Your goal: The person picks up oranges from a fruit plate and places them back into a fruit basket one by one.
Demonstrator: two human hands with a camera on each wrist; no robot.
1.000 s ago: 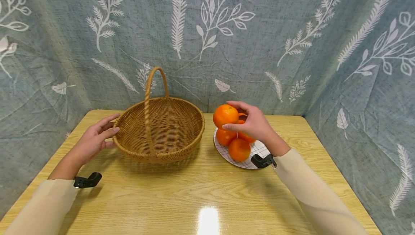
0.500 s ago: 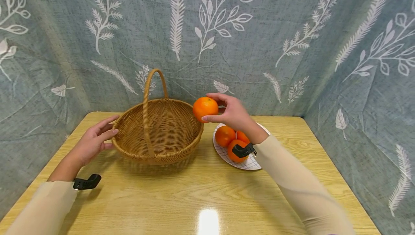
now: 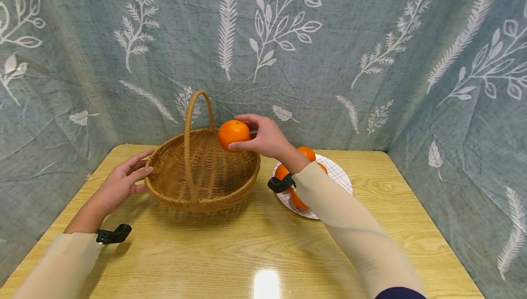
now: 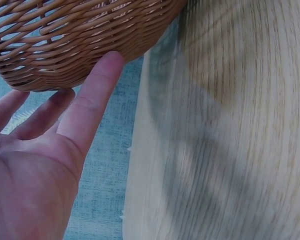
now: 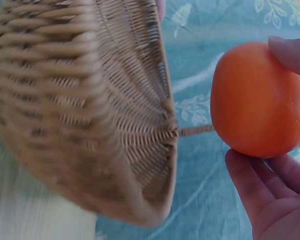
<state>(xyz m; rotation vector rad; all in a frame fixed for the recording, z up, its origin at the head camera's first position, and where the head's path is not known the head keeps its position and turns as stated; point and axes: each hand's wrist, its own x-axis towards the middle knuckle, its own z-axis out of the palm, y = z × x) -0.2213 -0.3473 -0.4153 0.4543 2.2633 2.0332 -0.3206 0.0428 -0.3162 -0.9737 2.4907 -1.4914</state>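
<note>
A brown wicker basket [image 3: 206,198] with a tall arched handle [image 3: 187,145] stands on the table's left half. My right hand [image 3: 265,138] pinches an orange [image 3: 233,135] between thumb and fingers, above the basket's right rear rim. In the right wrist view the held orange [image 5: 260,100] hangs apart from the wicker. My left hand [image 3: 121,181] touches the basket's left side with fairly straight fingers; its thumb [image 4: 97,85] lies against the weave in the left wrist view. Several more oranges [image 3: 306,153] sit on a plate [image 3: 338,175], partly hidden by my right forearm.
The table [image 3: 197,258] is light wood and carries a bright light reflection near its front. A grey-green curtain [image 3: 313,84] with white leaf prints hangs behind and at both sides. The plate stands right of the basket.
My right hand has carried the orange left from over the plate to above the basket's right rear rim. My left hand has stayed at the basket's left side.
</note>
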